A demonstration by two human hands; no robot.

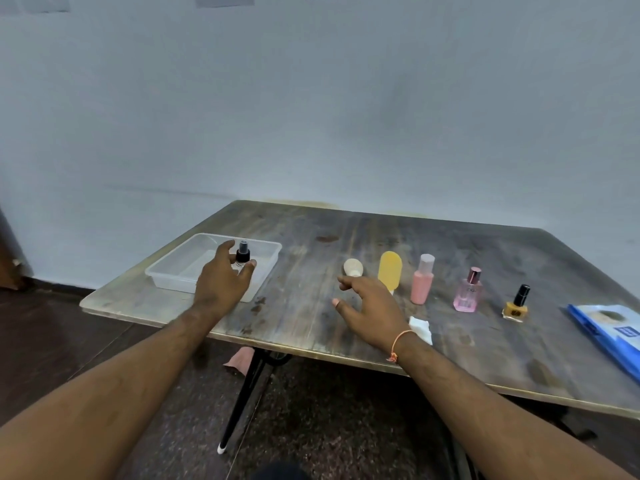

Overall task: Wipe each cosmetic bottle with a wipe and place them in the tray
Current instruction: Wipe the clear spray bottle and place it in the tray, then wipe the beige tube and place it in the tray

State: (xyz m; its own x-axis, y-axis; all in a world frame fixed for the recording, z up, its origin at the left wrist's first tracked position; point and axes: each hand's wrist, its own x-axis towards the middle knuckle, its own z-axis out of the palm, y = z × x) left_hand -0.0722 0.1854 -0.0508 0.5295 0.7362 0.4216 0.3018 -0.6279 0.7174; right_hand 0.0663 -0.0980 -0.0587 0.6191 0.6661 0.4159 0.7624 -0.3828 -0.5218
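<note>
A clear plastic tray (162, 271) sits at the table's left end. A small clear bottle with a black cap (242, 255) stands upright inside it. My left hand (223, 282) hovers over the tray, its forefinger and thumb spread on either side of that bottle with a gap showing. My right hand (369, 306) is above the table with fingers spread, just in front of a cream bottle (352, 267). A crumpled white wipe (421, 329) lies by my right wrist. A yellow tube (390, 271), pink bottle (422, 282), pink perfume bottle (468, 295) and yellow nail polish (516, 305) stand in a row.
A blue wipe pack (613, 336) lies at the table's right edge. The worn wooden table (311, 299) stands against a pale wall, with its black legs and dark floor below the front edge.
</note>
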